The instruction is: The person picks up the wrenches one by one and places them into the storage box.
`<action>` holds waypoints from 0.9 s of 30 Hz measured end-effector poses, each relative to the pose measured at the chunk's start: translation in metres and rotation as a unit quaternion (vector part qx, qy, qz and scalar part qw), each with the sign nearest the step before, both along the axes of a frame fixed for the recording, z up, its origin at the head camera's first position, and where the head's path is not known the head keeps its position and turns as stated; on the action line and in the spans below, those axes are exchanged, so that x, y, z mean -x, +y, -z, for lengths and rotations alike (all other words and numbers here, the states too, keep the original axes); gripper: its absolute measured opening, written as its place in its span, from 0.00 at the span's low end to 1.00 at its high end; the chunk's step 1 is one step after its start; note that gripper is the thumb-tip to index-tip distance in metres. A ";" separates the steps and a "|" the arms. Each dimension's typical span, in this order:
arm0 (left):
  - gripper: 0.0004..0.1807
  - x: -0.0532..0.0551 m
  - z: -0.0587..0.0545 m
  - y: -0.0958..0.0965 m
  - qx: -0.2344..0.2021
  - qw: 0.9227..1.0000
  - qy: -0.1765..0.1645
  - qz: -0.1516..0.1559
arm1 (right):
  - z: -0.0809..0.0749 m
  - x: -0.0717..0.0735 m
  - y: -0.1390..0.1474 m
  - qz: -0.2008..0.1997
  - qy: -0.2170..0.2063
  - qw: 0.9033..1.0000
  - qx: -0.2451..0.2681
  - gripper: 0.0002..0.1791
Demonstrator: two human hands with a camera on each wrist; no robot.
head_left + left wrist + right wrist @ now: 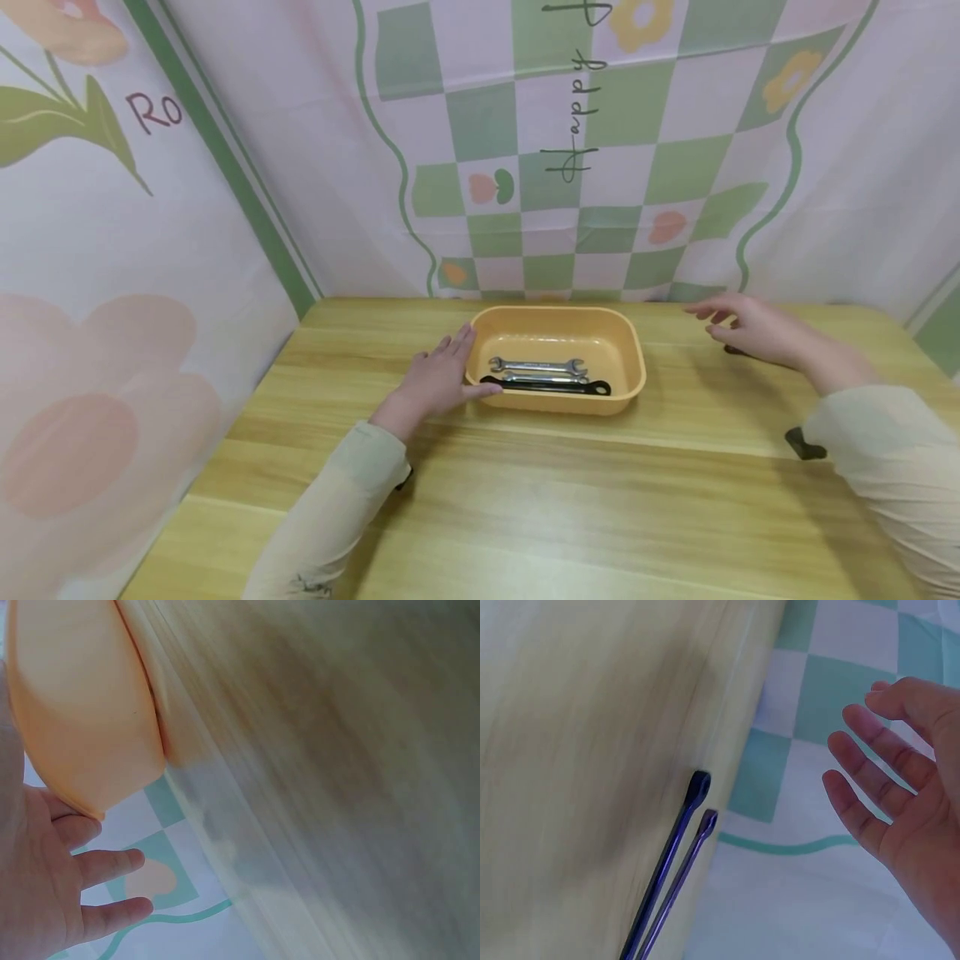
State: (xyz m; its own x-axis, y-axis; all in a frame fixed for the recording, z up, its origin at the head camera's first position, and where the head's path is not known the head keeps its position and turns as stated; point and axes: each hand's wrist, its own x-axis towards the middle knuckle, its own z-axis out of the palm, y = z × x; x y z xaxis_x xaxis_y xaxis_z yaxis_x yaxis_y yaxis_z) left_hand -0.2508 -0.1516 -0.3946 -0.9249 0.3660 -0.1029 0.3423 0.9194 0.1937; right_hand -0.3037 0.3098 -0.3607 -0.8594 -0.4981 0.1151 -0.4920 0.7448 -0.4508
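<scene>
Left hand (438,377): fingers straight and together, laid flat against the left outer wall of the orange tray (628,350), thumb low near the tray's lower-left corner. Grip not closed round anything; it touches the wall only. In the left wrist view the fingers (105,866) lie extended past the tray's rounded corner (82,712), with the checked backdrop behind them.

Right hand (753,329): held above the desk (570,508) at centre right of the head view, palm down, fingers loosely spread and slightly bent, holding nothing. The right wrist view shows the same open palm (911,802) with fingers apart at the right of the frame.

Tray: shallow, rectangular with rounded corners, plain orange, glossy. Sits at the centre of the head view, near the far edge of the desk. Inside lie a silver open-ended wrench (537,366) and a black wrench (545,386), both lengthwise across the tray floor, the black one nearer the front wall. A second silver bar seems to lie between them; cannot tell clearly.

Two dark slim tools (671,881) lie side by side on the desk at lower centre of the right wrist view, below the right hand. Their type is blurred.

Desk: pale wood grain. Backdrop (570,150): pink and green checked cloth with flowers.
</scene>
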 end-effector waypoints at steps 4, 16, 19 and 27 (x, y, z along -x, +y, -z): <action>0.60 0.000 0.000 0.000 -0.002 1.000 0.000 0.002 | 0.007 0.003 0.009 0.007 0.029 1.000 -0.007 0.20; 0.61 0.001 0.001 0.002 0.000 1.000 0.003 0.003 | 0.023 0.005 0.039 0.011 0.063 0.998 -0.017 0.18; 0.61 0.002 0.003 0.002 0.000 1.000 0.000 0.002 | 0.026 0.002 0.046 0.013 0.060 0.998 -0.022 0.19; 0.61 0.002 0.004 0.001 -0.002 1.000 -0.002 -0.003 | 0.031 -0.001 0.061 0.030 0.035 0.999 -0.028 0.17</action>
